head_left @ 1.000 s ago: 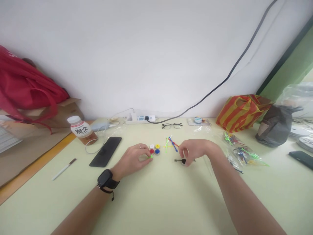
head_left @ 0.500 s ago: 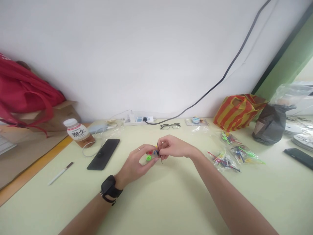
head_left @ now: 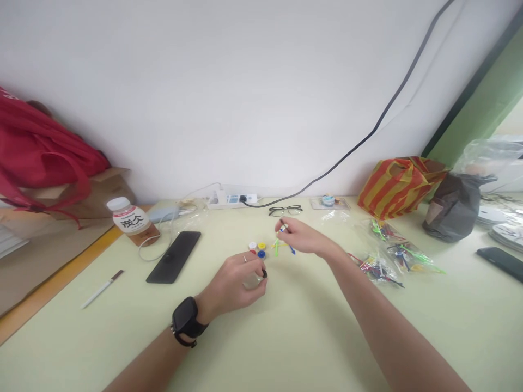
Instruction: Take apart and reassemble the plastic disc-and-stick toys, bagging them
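Observation:
My left hand [head_left: 239,280] is closed, pinching a small black plastic piece [head_left: 265,274] between thumb and forefinger. Just beyond its knuckles lie small round plastic pieces: a white one [head_left: 252,246], a yellow one [head_left: 262,246], a blue one [head_left: 261,254] and a red one [head_left: 252,251] partly covered by my fingers. Farther right, my right hand [head_left: 300,235] pinches a thin dark stick [head_left: 285,225]. Below its fingertips are arrow-like plastic pieces, one green [head_left: 277,250] and one blue [head_left: 291,249], with some yellow among them; my fingers hide part of this group.
Clear bags of coloured plastic parts [head_left: 376,268] lie to the right. A phone [head_left: 174,257], a pen [head_left: 102,289] and a drink bottle [head_left: 133,222] are on the left. Glasses [head_left: 285,210] and a power strip [head_left: 232,201] sit along the wall; a black cable [head_left: 339,161] runs up it.
My hands have separated. The right moved up and right with the dark stick, while the left came slightly nearer me with the black piece. The green round piece is no longer visible.

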`<action>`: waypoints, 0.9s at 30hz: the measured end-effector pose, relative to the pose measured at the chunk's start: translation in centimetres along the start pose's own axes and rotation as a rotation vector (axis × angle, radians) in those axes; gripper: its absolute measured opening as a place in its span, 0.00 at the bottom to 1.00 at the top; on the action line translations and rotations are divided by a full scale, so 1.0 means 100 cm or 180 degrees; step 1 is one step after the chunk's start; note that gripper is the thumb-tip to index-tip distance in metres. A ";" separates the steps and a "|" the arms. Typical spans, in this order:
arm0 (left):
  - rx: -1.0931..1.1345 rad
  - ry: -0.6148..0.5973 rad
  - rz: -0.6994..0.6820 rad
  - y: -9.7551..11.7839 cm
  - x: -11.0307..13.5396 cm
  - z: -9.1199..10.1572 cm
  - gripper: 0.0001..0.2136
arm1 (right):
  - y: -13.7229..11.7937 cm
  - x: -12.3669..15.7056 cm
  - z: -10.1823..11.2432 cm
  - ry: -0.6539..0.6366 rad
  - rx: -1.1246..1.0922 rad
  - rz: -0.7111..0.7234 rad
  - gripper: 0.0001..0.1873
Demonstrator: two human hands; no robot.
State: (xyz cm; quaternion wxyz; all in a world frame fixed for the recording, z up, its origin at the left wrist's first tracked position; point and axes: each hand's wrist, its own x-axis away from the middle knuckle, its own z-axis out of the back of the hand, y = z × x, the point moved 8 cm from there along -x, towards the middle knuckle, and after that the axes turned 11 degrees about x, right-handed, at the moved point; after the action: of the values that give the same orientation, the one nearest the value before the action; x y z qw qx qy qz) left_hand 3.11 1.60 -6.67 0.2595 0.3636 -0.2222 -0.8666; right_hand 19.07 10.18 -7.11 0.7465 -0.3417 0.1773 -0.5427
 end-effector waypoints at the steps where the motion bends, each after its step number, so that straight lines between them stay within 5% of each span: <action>1: -0.0074 -0.0157 -0.0060 0.000 0.000 -0.005 0.05 | 0.016 -0.001 0.008 0.0062 0.0143 -0.0285 0.10; 5: -0.0322 -0.0354 -0.0052 -0.008 0.003 -0.010 0.04 | 0.068 -0.005 0.032 0.0303 0.0687 -0.0884 0.19; 9: -0.0439 -0.0288 0.0001 -0.015 0.003 -0.002 0.04 | 0.085 -0.014 0.024 0.0420 0.1018 -0.1016 0.18; 19: -0.0439 0.0062 0.0032 -0.022 -0.001 0.009 0.09 | 0.038 -0.021 -0.026 0.1043 0.1776 -0.0817 0.22; 27: -0.0308 0.0092 0.0167 -0.030 0.002 0.010 0.09 | 0.031 -0.020 -0.029 0.0393 0.1697 -0.0224 0.16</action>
State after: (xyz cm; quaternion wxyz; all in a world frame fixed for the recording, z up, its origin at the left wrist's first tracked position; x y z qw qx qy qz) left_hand 1.38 3.93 -7.87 0.3026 0.3572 -0.1856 -0.8639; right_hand 18.68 11.70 -11.58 0.7786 -0.1055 0.0614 -0.6156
